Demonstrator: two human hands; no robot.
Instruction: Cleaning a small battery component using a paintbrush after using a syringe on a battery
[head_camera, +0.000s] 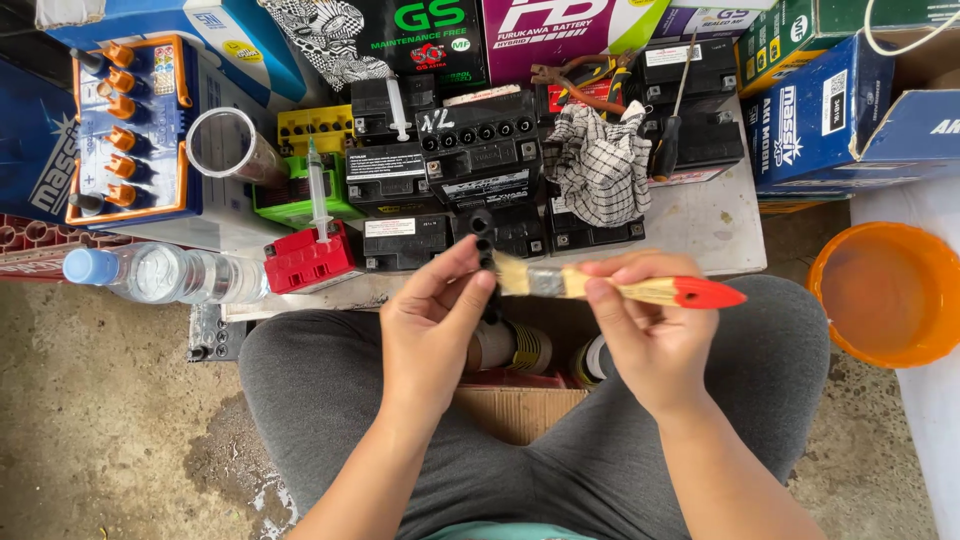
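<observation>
— Grey trousers are filling the bottom of the view; whose hands are those above the knees?

— The wearer's own. The left hand (432, 325) is pinching a small black plug strip (484, 240) between thumb and fingertips, holding it upright over the lap. The right hand (650, 335) is gripping a paintbrush (620, 288) by its pale wooden handle, red tip pointing right, bristles touching the black strip.

— And what is lying under the hands?

— A cardboard box (518, 410) is sitting between the knees, with a couple of small tubs just behind it, partly hidden.

— Further out?

— A low table (715, 225) is carrying a crowd of small black batteries (480, 165). A red battery (312, 258) is standing at the near left edge with a syringe (318, 190) upright on it, and a clear water bottle (165, 272) is lying on its side just beside that. A checked cloth (600, 165) is resting on the batteries to the right, near a screwdriver (672, 125).

— And at the edges?

— An orange bucket (885, 295) is sitting at the right, well apart from the hands. Coloured cartons (815, 115) are lining the far side.
</observation>
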